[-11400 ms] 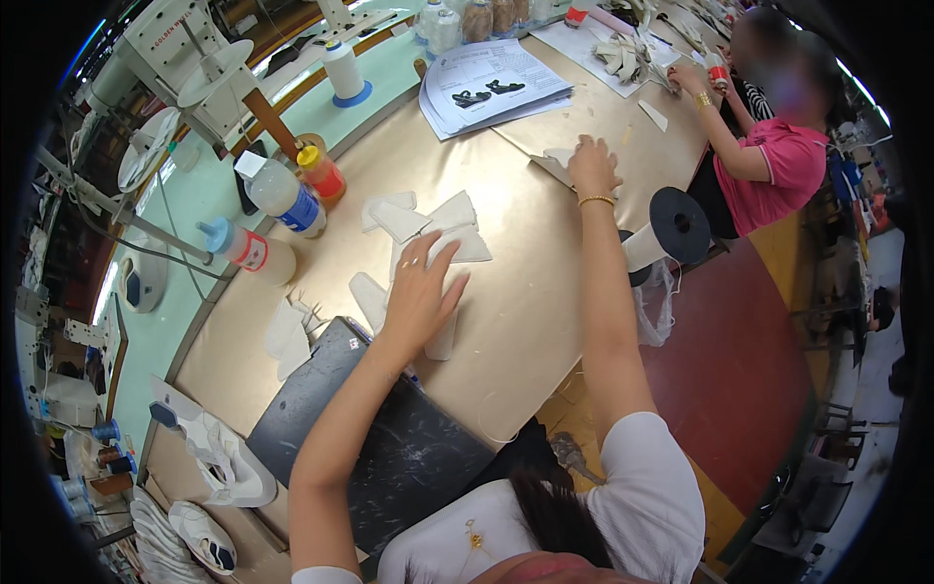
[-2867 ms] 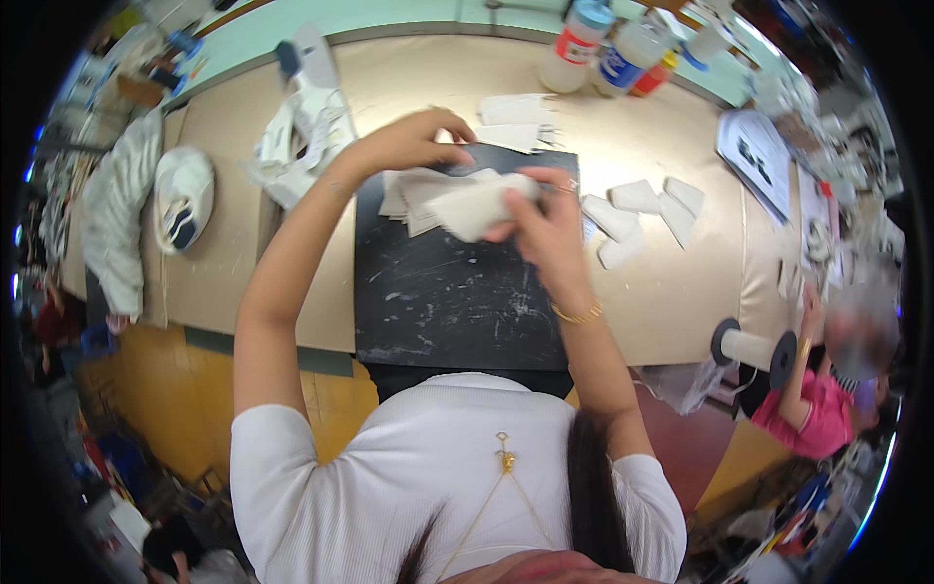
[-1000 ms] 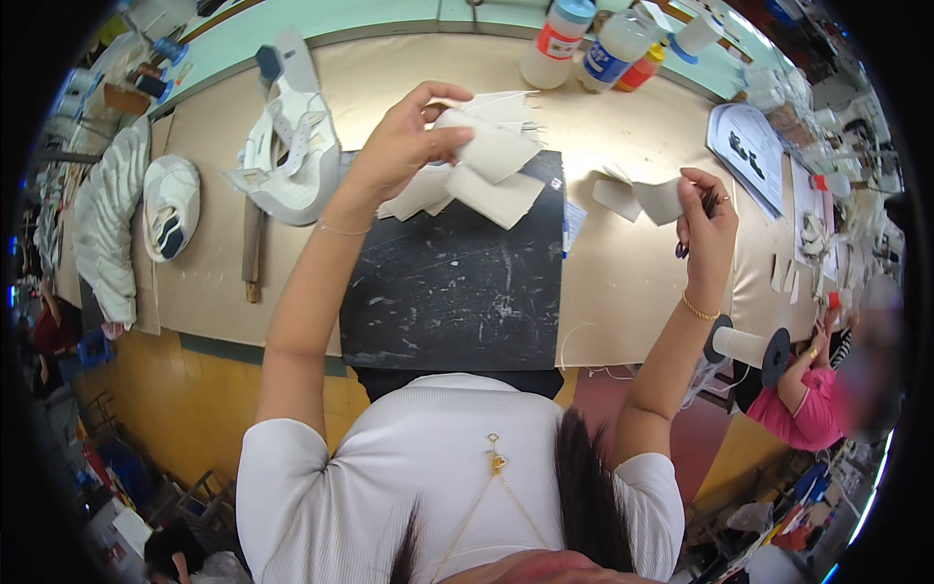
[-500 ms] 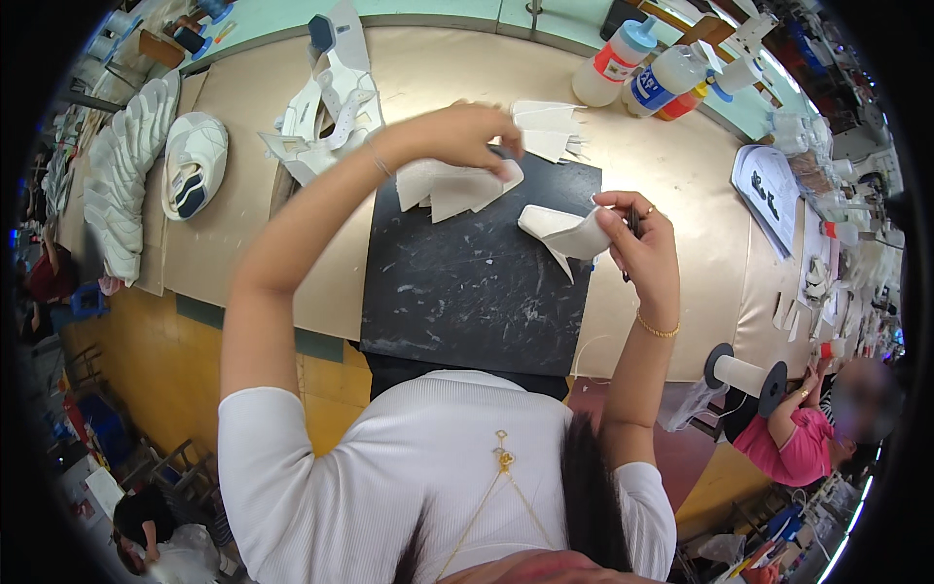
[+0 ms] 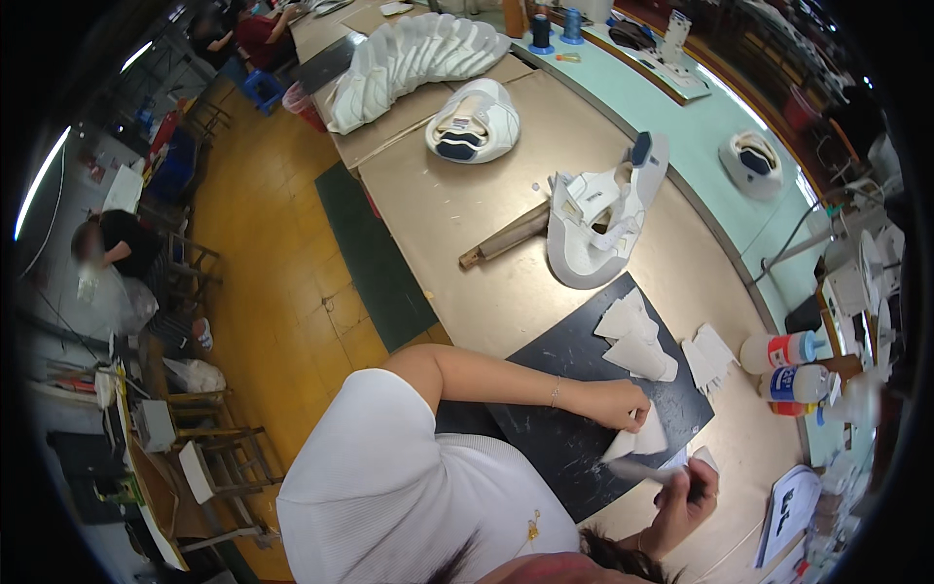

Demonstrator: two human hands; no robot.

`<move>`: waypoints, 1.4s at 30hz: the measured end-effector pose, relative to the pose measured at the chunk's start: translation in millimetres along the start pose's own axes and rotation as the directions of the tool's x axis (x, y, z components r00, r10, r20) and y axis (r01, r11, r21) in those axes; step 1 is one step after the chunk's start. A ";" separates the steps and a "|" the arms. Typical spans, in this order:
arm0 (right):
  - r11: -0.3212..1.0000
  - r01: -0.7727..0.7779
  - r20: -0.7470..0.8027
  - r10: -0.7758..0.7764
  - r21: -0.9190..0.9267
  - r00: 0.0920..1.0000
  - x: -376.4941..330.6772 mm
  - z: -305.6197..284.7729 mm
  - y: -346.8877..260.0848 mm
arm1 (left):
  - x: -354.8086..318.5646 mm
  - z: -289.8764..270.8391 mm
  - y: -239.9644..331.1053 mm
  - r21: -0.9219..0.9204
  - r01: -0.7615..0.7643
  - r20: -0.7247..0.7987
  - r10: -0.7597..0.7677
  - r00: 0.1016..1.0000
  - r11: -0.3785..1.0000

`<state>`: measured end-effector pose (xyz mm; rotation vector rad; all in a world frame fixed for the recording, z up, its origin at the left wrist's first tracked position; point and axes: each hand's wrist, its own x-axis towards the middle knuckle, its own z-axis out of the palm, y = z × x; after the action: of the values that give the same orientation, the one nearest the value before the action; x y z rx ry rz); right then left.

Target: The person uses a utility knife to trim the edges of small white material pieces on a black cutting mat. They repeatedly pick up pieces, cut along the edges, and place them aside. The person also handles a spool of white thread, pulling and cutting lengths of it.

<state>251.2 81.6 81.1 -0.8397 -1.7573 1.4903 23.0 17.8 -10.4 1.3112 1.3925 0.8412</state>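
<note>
My left hand (image 5: 619,403) presses a white cut piece (image 5: 644,440) flat on the black mat (image 5: 569,384), with its fingers curled over the piece's left edge. Just below it, my right hand (image 5: 687,491) grips a thin pen-like tool (image 5: 637,470). The tool's tip points left, at the lower edge of that piece. A small pile of similar white pieces (image 5: 637,341) lies farther along the mat.
More white pieces (image 5: 709,355) and two glue bottles (image 5: 788,365) sit on the tan table (image 5: 457,209) beside the mat. Beyond are a white shoe upper (image 5: 598,214), a wooden stick (image 5: 504,237), a finished shoe (image 5: 474,122) and stacked white parts (image 5: 418,54). People sit at the far left.
My left hand left the pile and came down onto a single piece near me. My right hand lowered with the tool. The view swung left.
</note>
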 end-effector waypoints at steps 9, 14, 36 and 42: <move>0.916 -0.150 -0.035 0.176 0.372 0.984 78.4 66.4 -6.8 | -37.4 -12.5 11.9 -0.229 0.146 0.181 -0.106 0.978 0.962; 0.917 0.047 0.173 0.024 -0.396 0.985 93.6 72.3 55.1 | -44.9 3.0 -18.1 -0.235 0.106 0.040 -0.099 0.994 0.966; 0.823 -0.567 0.427 0.503 0.028 0.751 22.5 -0.9 12.6 | 4.3 -136.7 26.2 0.132 -0.006 0.021 0.003 1.000 0.991; 0.859 -0.479 0.326 0.406 0.184 0.854 44.9 43.5 12.4 | 50.8 -135.8 5.5 0.427 -0.210 -0.016 0.239 0.971 0.880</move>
<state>190.6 96.1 67.6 -0.9840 -1.5656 2.1888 -100.7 87.8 19.1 1.8214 1.5532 0.7642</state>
